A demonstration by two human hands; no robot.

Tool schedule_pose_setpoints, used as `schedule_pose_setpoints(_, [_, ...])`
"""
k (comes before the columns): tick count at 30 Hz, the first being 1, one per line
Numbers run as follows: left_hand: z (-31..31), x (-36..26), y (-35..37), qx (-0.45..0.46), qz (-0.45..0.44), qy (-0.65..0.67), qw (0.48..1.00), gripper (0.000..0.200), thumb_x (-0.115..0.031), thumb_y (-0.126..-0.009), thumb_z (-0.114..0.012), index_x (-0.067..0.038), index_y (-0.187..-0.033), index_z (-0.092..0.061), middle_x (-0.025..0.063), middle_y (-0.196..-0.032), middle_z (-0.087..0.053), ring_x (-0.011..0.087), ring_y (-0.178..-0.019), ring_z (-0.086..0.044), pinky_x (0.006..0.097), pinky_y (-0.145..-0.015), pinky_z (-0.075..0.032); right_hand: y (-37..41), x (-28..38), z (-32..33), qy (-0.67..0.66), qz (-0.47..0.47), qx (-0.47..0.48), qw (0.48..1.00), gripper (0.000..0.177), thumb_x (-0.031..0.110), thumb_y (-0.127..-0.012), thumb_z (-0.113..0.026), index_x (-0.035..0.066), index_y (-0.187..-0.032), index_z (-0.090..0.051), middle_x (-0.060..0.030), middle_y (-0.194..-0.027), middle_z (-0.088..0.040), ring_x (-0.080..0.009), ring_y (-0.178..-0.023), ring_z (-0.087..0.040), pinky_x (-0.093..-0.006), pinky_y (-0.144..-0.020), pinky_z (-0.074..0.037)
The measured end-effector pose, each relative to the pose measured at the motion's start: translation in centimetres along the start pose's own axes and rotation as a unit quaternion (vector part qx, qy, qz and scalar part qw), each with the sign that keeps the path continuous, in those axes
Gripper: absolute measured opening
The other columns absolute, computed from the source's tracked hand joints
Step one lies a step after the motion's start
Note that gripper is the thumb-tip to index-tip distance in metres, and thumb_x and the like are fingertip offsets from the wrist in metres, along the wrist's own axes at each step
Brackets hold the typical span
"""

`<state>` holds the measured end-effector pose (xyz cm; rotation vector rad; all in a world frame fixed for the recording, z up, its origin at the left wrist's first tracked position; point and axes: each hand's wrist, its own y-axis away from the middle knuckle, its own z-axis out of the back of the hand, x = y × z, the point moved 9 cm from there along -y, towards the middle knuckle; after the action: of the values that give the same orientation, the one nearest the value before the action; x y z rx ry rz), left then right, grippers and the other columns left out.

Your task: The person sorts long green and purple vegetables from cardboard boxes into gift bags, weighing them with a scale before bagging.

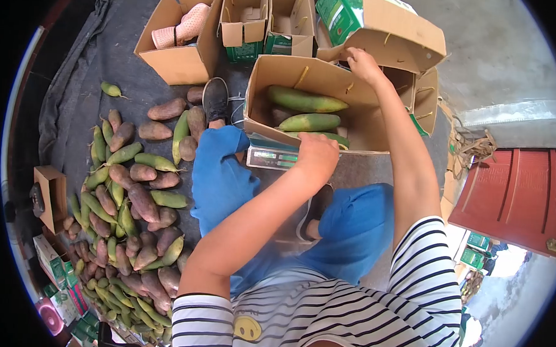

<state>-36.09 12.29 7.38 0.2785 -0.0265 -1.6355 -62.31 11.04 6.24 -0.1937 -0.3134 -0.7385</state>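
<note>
An open cardboard box (365, 124) stands before me, with several long green radishes (310, 122) lying in its left part. Beneath its near left edge shows a scale (269, 158) with a lit display. My left hand (318, 155) is at the box's near wall, its fingers bent over the edge beside the nearest radish; whether they grip anything is hidden. My right hand (362, 63) reaches to the far side, fingers curled at the edge between this box and a tilted carton (399, 31) behind it. What its fingertips hold is too small to make out.
A large pile of green and purplish-brown radishes (142, 202) covers the floor on the left. Open cartons (289, 21) line the back, one holding a pink mesh glove (188, 25). My shoe (215, 99) is left of the box; a red panel (510, 194) is at the right.
</note>
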Motion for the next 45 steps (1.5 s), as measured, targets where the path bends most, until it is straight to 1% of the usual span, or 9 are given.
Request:
schedule_pose_setpoints(11, [-0.1,0.2,0.0,-0.058,-0.021,0.014,0.998,0.026,-0.023,-0.077,-0.068,-0.009,-0.096,-0.058,0.0106,-0.091,-0.064,0.0267,-0.088,-0.064,0.0425,-0.074,-0.047,25.3,-0.3,7.7,-0.339,-0.196,-0.081,0.917,0.029,0.016,-0.096,-0.052,-0.001,-0.118,-0.058,-0.0079,-0.115,-0.063,-0.0151,-0.108,-0.057,-0.0280,-0.092,-0.044])
schedule_pose_setpoints(16, [-0.4,0.1,-0.2,-0.037,-0.042,0.005,0.998,0.028,-0.028,-0.082,-0.067,-0.007,-0.098,-0.058,0.0123,-0.090,-0.065,0.0310,-0.088,-0.064,0.0451,-0.074,-0.047,32.5,8.7,7.7,-0.196,-0.132,0.034,0.971,0.026,0.019,-0.091,-0.058,0.002,-0.109,-0.063,-0.0087,-0.109,-0.065,-0.0225,-0.107,-0.060,-0.0336,-0.091,-0.045])
schedule_pose_setpoints(20, [-0.4,0.1,-0.2,-0.009,-0.063,0.027,0.998,0.019,-0.019,-0.085,-0.061,-0.006,-0.099,-0.057,0.0156,-0.091,-0.066,0.0336,-0.088,-0.065,0.0476,-0.073,-0.048,33.5,12.9,7.8,0.062,-0.103,-0.105,0.987,0.022,0.019,-0.085,-0.063,0.006,-0.103,-0.066,-0.0102,-0.112,-0.064,-0.0294,-0.107,-0.058,-0.0397,-0.093,-0.045])
schedule_pose_setpoints(28, [-0.5,0.6,-0.5,-0.017,-0.104,0.034,0.994,0.012,-0.009,-0.085,-0.054,-0.004,-0.096,-0.055,0.0184,-0.084,-0.066,0.0373,-0.083,-0.065,0.0493,-0.070,-0.050,36.8,11.0,9.4,-0.061,-0.173,-0.189,0.965,0.025,0.021,-0.088,-0.059,0.007,-0.109,-0.063,-0.0135,-0.116,-0.061,-0.0313,-0.110,-0.056,-0.0405,-0.095,-0.044])
schedule_pose_setpoints(33, [-0.3,0.5,-0.5,-0.023,-0.107,0.031,0.994,0.014,-0.014,-0.087,-0.057,-0.003,-0.095,-0.054,0.0209,-0.087,-0.065,0.0400,-0.084,-0.063,0.0495,-0.073,-0.050,53.1,-1.1,12.3,0.089,-0.392,-0.337,0.851,0.038,0.018,-0.088,-0.060,0.001,-0.122,-0.054,-0.0209,-0.129,-0.051,-0.0350,-0.127,-0.042,-0.0421,-0.107,-0.032])
schedule_pose_setpoints(36, [-0.4,0.2,-0.5,-0.007,-0.103,0.024,0.994,0.014,-0.012,-0.086,-0.057,-0.002,-0.095,-0.054,0.0216,-0.087,-0.065,0.0395,-0.085,-0.063,0.0497,-0.073,-0.050,71.9,-9.4,7.9,0.254,-0.613,-0.346,0.664,0.062,0.031,-0.080,-0.070,-0.002,-0.127,-0.048,-0.0252,-0.133,-0.045,-0.0383,-0.130,-0.037,-0.0445,-0.108,-0.030])
schedule_pose_setpoints(40, [-0.5,0.3,-0.5,0.002,-0.091,0.009,0.996,0.013,-0.012,-0.086,-0.058,-0.002,-0.095,-0.054,0.0208,-0.086,-0.065,0.0384,-0.085,-0.064,0.0490,-0.073,-0.050,80.9,-8.3,-1.1,0.056,-0.827,-0.297,0.474,0.068,0.034,-0.073,-0.074,-0.007,-0.122,-0.049,-0.0274,-0.124,-0.051,-0.0350,-0.121,-0.046,-0.0435,-0.102,-0.037])
schedule_pose_setpoints(42, [-0.4,0.3,-0.5,-0.009,-0.093,0.003,0.996,0.013,-0.012,-0.086,-0.058,-0.003,-0.095,-0.054,0.0201,-0.086,-0.065,0.0380,-0.084,-0.064,0.0487,-0.072,-0.050,80.0,-10.3,-7.5,-0.211,-0.698,-0.471,0.497,0.051,0.019,-0.069,-0.075,-0.010,-0.108,-0.058,-0.0189,-0.102,-0.064,-0.0335,-0.091,-0.062,-0.0395,-0.082,-0.049])
schedule_pose_setpoints(45, [-0.4,0.2,-0.5,-0.003,-0.090,0.001,0.996,0.013,-0.012,-0.086,-0.058,-0.003,-0.096,-0.054,0.0189,-0.086,-0.065,0.0369,-0.084,-0.064,0.0485,-0.072,-0.049,79.2,-12.6,-9.8,-0.220,-0.772,-0.349,0.483,0.041,0.005,-0.067,-0.068,-0.010,-0.104,-0.060,-0.0150,-0.096,-0.065,-0.0277,-0.088,-0.062,-0.0359,-0.079,-0.048])
